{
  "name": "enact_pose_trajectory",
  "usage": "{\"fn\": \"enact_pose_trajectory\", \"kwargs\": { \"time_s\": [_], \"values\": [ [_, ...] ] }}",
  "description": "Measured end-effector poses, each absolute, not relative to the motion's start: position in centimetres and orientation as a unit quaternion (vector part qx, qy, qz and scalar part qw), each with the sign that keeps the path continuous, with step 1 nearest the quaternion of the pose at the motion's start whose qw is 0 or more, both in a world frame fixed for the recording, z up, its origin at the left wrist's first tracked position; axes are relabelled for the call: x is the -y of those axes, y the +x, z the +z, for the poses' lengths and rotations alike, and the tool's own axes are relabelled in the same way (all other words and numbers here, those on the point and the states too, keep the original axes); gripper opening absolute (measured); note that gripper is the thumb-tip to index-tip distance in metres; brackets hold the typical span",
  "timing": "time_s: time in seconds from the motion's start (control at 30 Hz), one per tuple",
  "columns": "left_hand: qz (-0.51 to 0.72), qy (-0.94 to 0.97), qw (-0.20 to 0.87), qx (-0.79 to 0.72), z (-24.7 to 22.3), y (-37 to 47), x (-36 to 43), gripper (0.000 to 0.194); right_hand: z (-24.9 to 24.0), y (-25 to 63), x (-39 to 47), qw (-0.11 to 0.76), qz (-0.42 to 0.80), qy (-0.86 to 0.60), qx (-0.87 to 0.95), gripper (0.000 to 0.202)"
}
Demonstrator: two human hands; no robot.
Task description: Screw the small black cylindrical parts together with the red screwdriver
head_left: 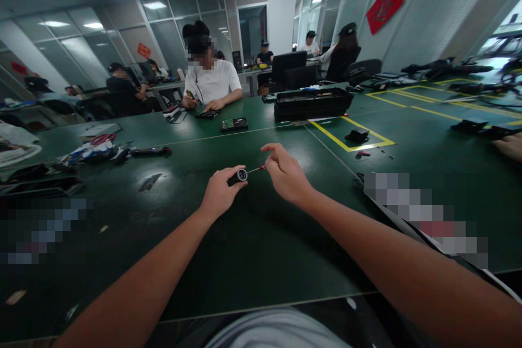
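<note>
A small black cylinder (pixel 241 175) with a pale ring at its end is gripped between the thumb and fingers of my left hand (pixel 219 191). Just right of it, my right hand (pixel 287 173) pinches a thin screwdriver (pixel 261 167) with a red part near the fingertips. The screwdriver's metal shaft points left and its tip is at the side of the cylinder. Whether the tip sits in a screw is too small to tell. Both hands are above the green table (pixel 244 250).
A long black case (pixel 313 104) and a circuit board (pixel 234 124) lie farther back. Tools and bags (pixel 98 149) are at the left. A small black part (pixel 357 136) sits within yellow tape. Across the table a person (pixel 214 79) works; another person's hand (pixel 509 147) shows at right.
</note>
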State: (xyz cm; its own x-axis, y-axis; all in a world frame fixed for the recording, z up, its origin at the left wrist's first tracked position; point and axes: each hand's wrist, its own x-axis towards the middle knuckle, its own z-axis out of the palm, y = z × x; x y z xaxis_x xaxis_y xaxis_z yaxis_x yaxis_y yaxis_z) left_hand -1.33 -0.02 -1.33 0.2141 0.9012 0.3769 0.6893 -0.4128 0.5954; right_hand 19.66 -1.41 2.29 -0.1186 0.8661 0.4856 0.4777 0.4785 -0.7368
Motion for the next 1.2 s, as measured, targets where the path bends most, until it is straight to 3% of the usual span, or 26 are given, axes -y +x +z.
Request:
{"fn": "enact_pose_trajectory", "kwargs": {
  "time_s": [0.2,0.43,0.63,0.87,1.07,1.2],
  "values": [
    [0.346,0.766,0.148,-0.522,-1.4,-1.3,0.0,0.041,2.4,19.6,1.3,0.457,0.214,-0.497,0.706,0.028],
    [0.362,0.752,0.14,-0.533,-1.3,-1.6,-0.2,0.04,1.5,19.6,0.7,0.482,0.256,-0.435,0.716,0.014],
    [0.342,0.764,0.13,-0.532,-1.1,-1.2,0.0,0.04,1.4,19.8,0.5,0.476,0.252,-0.485,0.689,0.028],
    [0.331,0.762,0.131,-0.54,-0.7,-0.9,0.4,0.038,0.9,19.5,0.1,0.544,0.306,-0.444,0.643,0.016],
    [0.313,0.79,0.113,-0.515,-0.6,-0.7,0.2,0.04,0.1,19.5,-1.2,0.603,0.502,-0.462,0.413,0.026],
    [0.287,0.787,0.119,-0.533,-1.0,-0.7,-0.2,0.041,0.0,19.6,-1.6,0.626,0.458,-0.487,0.402,0.022]
  ]
}}
